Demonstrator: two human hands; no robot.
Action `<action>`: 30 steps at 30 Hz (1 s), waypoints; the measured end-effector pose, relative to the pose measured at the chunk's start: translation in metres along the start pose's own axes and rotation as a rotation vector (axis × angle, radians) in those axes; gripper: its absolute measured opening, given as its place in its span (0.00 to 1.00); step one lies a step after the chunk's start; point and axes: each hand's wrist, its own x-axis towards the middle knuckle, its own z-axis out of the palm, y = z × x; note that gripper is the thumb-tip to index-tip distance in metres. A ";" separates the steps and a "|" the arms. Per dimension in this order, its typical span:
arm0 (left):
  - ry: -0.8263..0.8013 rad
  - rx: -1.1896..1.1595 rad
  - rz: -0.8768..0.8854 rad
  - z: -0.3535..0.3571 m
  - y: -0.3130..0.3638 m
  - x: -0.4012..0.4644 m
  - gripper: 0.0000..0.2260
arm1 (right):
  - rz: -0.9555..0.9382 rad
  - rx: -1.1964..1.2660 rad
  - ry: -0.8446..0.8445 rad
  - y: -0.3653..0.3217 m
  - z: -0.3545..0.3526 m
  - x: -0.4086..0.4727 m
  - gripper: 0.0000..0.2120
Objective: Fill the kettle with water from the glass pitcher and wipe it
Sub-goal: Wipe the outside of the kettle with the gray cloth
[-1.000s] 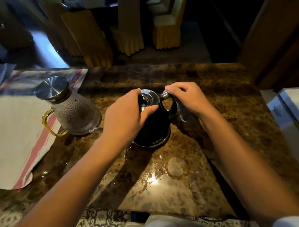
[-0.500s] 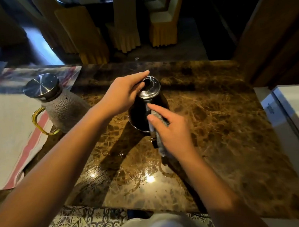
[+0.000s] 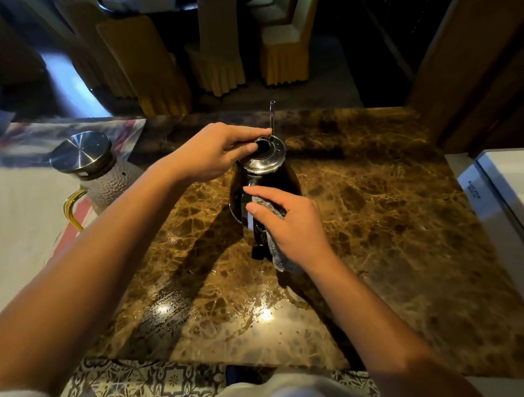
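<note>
A black kettle (image 3: 290,179) with a shiny metal lid (image 3: 266,157) stands in the middle of the brown marble counter (image 3: 376,223). My left hand (image 3: 210,152) grips the knob on the lid from the left. My right hand (image 3: 295,227) presses a grey cloth (image 3: 280,257) against the kettle's near side, over its handle, with fingers nearly straight. The textured glass pitcher (image 3: 110,181) with a steel lid and a yellow handle stands to the left, partly on a white cloth.
A white cloth with red stripes (image 3: 22,232) covers the counter's left part. A white appliance (image 3: 512,193) sits at the right edge. Water glistens on the counter near me. Covered chairs (image 3: 281,47) stand beyond the far edge.
My right hand with the cloth came round from the kettle's far right to its near side. My left hand shifted from the kettle's side up onto the lid knob.
</note>
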 end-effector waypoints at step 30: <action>0.156 -0.680 0.060 0.033 0.075 -0.077 0.12 | -0.360 0.601 -0.172 -0.098 -0.070 0.019 0.26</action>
